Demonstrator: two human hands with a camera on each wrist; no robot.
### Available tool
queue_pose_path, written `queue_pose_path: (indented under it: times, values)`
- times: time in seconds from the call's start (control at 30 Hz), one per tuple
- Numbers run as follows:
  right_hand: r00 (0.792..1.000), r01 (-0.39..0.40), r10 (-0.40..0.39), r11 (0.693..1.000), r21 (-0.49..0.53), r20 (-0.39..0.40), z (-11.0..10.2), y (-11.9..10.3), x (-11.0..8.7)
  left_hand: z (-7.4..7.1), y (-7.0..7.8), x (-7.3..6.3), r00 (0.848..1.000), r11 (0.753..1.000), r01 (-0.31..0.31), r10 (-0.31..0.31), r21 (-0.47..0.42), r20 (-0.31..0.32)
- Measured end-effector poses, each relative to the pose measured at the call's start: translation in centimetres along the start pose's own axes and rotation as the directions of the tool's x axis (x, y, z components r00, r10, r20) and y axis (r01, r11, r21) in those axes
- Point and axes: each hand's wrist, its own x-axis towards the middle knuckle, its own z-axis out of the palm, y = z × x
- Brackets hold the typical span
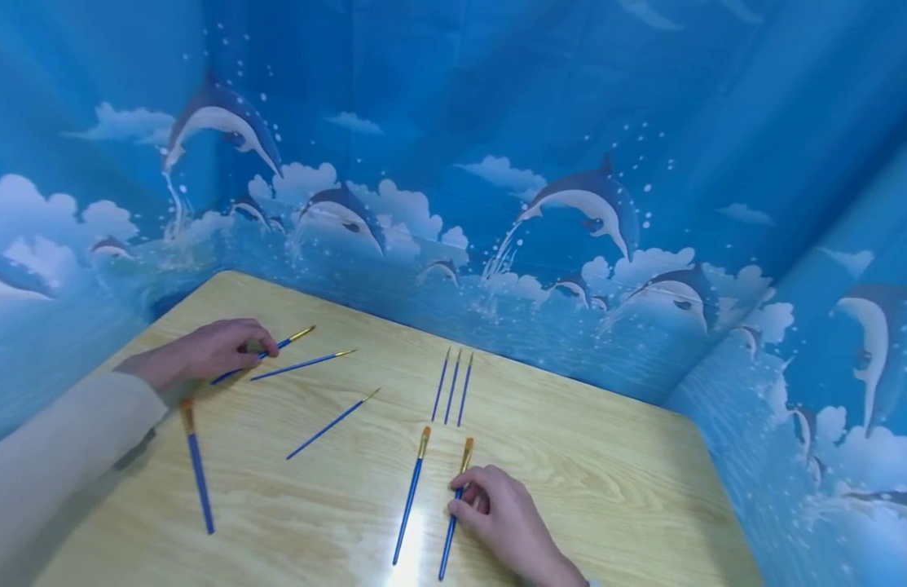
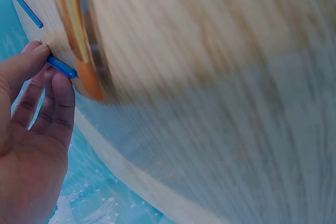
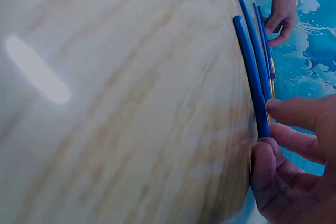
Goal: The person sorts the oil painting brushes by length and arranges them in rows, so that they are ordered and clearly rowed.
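At the far left of the table, my left hand [image 1: 229, 349] pinches a slim blue-handled paintbrush [image 1: 297, 335] between thumb and fingers. In the left wrist view, the end of its blue handle [image 2: 62, 66] shows between the fingertips. Near the front, my right hand [image 1: 503, 515] holds a flat paintbrush [image 1: 447, 548] with an orange tip, its fingers around the middle of the handle. The right wrist view shows that blue handle [image 3: 251, 72] lying along the table at the fingertips. Just left of it is another flat paintbrush [image 1: 411, 497], lying almost parallel.
Three thin paintbrushes [image 1: 453, 390] lie side by side toward the back. Two more slim ones, a left paintbrush [image 1: 299, 366] and a middle paintbrush [image 1: 334, 424], lie slanted. A wide flat paintbrush [image 1: 200, 481] lies below the left forearm. A dolphin-print curtain [image 1: 453, 269] surrounds the wooden table [image 1: 600, 456].
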Motion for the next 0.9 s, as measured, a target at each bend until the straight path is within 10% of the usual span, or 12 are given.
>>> queue_pose_path:
  times: [0.9]
  values:
    - [0.998,0.059,-0.059,0.998,-0.025,0.032,2.0,-2.2,1.8,-0.3,0.4,-0.4,1.000,1.000,0.014,-0.013,-0.025,0.005]
